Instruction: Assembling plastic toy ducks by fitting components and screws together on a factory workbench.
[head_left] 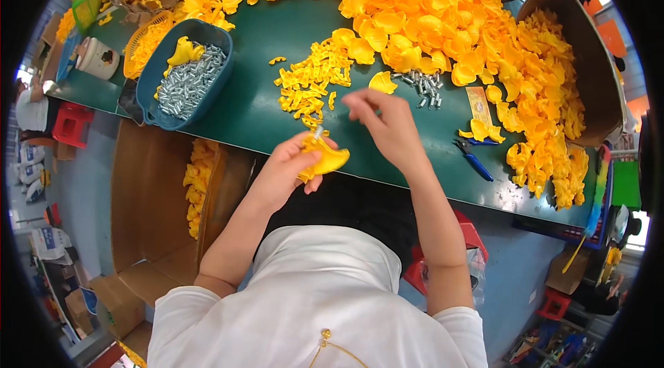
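Note:
My left hand (pixel 287 167) is closed around a curved yellow plastic shell (pixel 329 160) near the table's front edge. A small silver metal cylinder (pixel 319 131) shows at the shell's top. My right hand (pixel 389 126) hovers over the table to the right, its fingers half bent and apart, with nothing visible between them. Just left of its fingertips lies a heap of small yellow plastic pieces (pixel 311 81). Behind it are a single yellow shell (pixel 382 82) and a small group of silver metal cylinders (pixel 423 86).
A large mound of yellow shells (pixel 415 8) covers the green table's (pixel 256 70) back and right. At left stands a blue basin (pixel 225 43) of metal cylinders. Blue-handled pliers (pixel 476 162) lie at right. An open cardboard box (pixel 149 188) stands below, left.

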### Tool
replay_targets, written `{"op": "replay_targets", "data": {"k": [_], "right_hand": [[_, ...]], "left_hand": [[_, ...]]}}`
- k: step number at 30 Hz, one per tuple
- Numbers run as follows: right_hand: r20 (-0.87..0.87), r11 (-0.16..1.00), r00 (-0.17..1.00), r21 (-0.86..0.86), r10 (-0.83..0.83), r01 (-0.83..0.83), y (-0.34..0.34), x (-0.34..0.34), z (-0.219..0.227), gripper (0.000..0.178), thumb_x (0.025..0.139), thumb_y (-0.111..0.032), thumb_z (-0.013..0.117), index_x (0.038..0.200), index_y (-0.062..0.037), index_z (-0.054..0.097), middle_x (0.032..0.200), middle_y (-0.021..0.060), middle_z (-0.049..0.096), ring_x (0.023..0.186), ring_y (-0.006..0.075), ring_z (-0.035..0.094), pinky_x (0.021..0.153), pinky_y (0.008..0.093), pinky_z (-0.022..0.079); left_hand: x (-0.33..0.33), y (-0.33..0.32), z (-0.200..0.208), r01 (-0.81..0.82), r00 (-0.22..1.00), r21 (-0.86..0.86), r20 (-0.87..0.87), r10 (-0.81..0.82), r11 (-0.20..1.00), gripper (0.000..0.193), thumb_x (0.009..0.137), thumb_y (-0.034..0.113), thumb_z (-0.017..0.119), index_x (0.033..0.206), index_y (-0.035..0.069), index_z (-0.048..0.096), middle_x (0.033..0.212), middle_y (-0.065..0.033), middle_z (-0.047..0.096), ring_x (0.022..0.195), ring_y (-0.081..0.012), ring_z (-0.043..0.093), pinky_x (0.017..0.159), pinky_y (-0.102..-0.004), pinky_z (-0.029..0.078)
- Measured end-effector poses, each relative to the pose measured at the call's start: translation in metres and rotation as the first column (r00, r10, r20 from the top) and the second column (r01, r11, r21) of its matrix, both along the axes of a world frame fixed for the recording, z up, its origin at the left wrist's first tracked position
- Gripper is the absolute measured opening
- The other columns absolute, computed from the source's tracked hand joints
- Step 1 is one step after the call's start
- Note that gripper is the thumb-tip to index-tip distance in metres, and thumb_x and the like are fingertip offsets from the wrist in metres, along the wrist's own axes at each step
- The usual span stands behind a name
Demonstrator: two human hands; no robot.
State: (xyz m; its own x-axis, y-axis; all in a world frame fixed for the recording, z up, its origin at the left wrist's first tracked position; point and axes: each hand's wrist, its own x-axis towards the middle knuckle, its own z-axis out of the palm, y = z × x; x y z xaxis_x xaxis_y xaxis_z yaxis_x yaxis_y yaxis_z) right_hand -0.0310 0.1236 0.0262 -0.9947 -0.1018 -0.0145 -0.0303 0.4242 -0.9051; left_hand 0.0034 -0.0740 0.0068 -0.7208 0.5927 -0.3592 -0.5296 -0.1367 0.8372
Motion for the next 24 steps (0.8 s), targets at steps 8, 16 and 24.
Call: {"op": "replay_targets", "data": {"k": [8, 16, 24], "right_hand": [[-0.403, 0.841, 0.915, 0.486, -0.025, 0.237, -0.023, -0.01, -0.033, 0.009, 0.076, -0.012, 0.065, 0.081, -0.0045, 0.064, 0.072, 0.0085, 0.059, 0.068, 0.0265, 0.058, 0.062, 0.0367, 0.047], [-0.366, 0.894, 0.917, 0.34, -0.161, 0.293, -0.02, 0.002, -0.036, 0.01, 0.08, -0.013, 0.064, 0.087, -0.0072, 0.066, 0.077, 0.0057, 0.059, 0.077, 0.0235, 0.057, 0.064, 0.034, 0.046], [-0.383, 0.85, 0.909, 0.412, -0.164, 0.327, -0.046, -0.01, -0.034, 0.011, 0.077, -0.018, 0.068, 0.079, -0.0083, 0.064, 0.074, 0.0038, 0.057, 0.073, 0.0224, 0.056, 0.062, 0.0335, 0.046]], "left_hand": [[0.002, -0.008, 0.007, -0.259, 0.954, 0.382, 0.245, 0.173, 0.887, 0.039, 0.094, 0.011, 0.042, 0.13, -0.002, 0.038, 0.119, -0.014, 0.053, 0.101, -0.028, 0.06, 0.088, -0.0345, 0.049], [0.003, -0.015, -0.007, -0.413, 0.908, 0.288, 0.062, 0.414, 0.864, 0.033, 0.096, 0.016, 0.044, 0.123, -0.003, 0.044, 0.114, -0.0148, 0.058, 0.095, -0.0251, 0.063, 0.081, -0.0312, 0.053], [0.004, -0.03, -0.001, -0.506, 0.857, 0.276, 0.055, 0.512, 0.817, 0.029, 0.095, 0.019, 0.048, 0.116, -0.001, 0.048, 0.109, -0.014, 0.06, 0.085, -0.0227, 0.065, 0.072, -0.0284, 0.055]]}}
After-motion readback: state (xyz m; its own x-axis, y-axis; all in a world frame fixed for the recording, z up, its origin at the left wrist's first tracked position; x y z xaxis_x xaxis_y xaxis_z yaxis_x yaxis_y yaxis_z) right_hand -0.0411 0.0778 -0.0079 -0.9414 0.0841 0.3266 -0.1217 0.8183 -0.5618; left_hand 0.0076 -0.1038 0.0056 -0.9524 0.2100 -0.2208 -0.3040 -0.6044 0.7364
